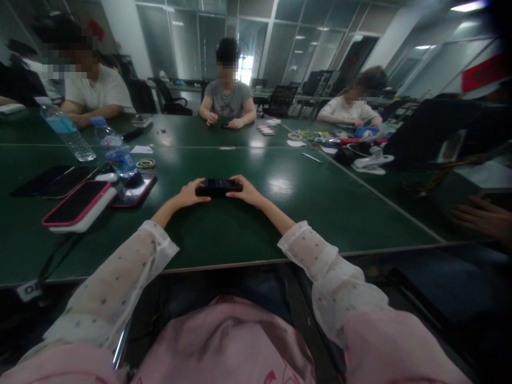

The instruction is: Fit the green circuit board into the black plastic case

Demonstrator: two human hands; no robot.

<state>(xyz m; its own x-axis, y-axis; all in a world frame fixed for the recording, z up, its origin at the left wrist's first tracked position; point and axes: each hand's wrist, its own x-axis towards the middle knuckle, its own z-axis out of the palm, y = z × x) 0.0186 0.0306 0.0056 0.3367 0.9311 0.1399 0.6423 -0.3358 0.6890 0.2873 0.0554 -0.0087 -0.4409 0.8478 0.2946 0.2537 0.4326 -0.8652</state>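
Note:
A small black box-shaped device (219, 188) is held level just at the green tabletop, between my two hands. My left hand (189, 193) grips its left end, thumb along the near side. Around the right end closes my right hand (247, 191) in the same manner. The device's upper face looks dark, with faint detail too small to read. Whether it rests on the table or is slightly raised, I cannot tell.
On the left lie a pink-edged phone (80, 202) on a white block, another phone (136, 190) and two water bottles (116, 152) (70, 133). Cables (308, 137), a pen (311, 158) and a white clip stand (373, 160) are to the right. Several people sit around the table (224, 234).

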